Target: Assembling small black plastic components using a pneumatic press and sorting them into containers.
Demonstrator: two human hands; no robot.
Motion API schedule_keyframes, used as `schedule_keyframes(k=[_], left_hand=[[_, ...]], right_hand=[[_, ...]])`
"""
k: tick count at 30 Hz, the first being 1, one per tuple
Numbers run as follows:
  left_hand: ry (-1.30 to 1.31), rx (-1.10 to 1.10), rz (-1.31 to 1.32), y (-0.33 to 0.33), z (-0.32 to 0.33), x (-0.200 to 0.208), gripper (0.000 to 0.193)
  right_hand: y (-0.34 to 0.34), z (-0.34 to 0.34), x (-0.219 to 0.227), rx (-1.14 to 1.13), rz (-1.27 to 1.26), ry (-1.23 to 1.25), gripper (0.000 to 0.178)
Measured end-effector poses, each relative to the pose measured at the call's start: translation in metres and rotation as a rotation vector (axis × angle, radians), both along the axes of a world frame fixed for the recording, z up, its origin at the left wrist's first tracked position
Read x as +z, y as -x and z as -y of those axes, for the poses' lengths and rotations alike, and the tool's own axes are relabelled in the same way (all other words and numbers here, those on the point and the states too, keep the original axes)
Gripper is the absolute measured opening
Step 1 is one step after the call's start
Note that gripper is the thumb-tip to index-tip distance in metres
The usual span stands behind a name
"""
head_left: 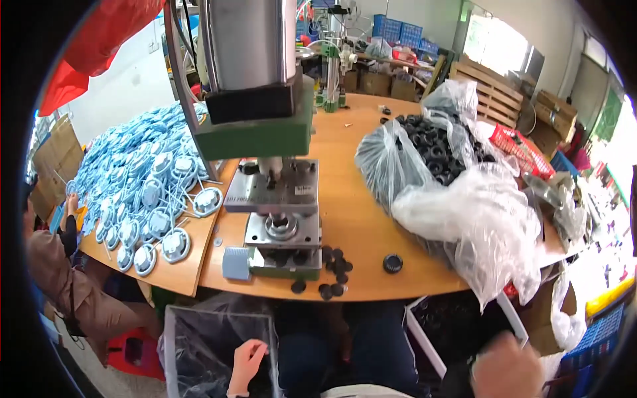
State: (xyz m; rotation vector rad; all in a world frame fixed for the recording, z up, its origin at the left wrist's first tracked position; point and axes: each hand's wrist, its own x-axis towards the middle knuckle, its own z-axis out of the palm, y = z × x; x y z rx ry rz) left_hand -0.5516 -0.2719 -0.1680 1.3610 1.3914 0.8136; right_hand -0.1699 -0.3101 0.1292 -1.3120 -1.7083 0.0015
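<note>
My left hand (pixel 248 363) hangs over a bin (pixel 170 345) lined with clear plastic, in front of the table. Its fingers are half curled with a small gap, and nothing shows between them. My right hand (pixel 507 370), smeared by motion, is near a white-edged box (pixel 424 338) with dark contents; what it holds, if anything, cannot be made out. Ahead stands a press with a green head (pixel 255 136) over a metal die (pixel 282 229). Several black discs (pixel 338 265) lie beside the die's base. A black round cap (pixel 392 263) sits farther right.
Light blue round parts with cords (pixel 142 179) are heaped at left, near a seated person (pixel 86 292). At right, a clear plastic bag (pixel 471 219) spreads around black rings (pixel 434 149). A grey-blue block (pixel 236 263) adjoins the die. A red basket (pixel 521 151) stands beyond the bag.
</note>
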Motion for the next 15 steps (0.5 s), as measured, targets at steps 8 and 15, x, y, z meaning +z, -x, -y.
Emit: schedule_keyframes(k=[8,15], left_hand=[[0.000,-0.042,0.109,-0.031,-0.025,0.020,0.010],[-0.192,-0.296,-0.004,-0.064,-0.041,0.063,0.011]], right_hand=[[0.022,0.019,0.015,0.288,-0.320,-0.082,0.004],[0.048,0.025,0.017,0.683,-0.624,-0.110,0.006]])
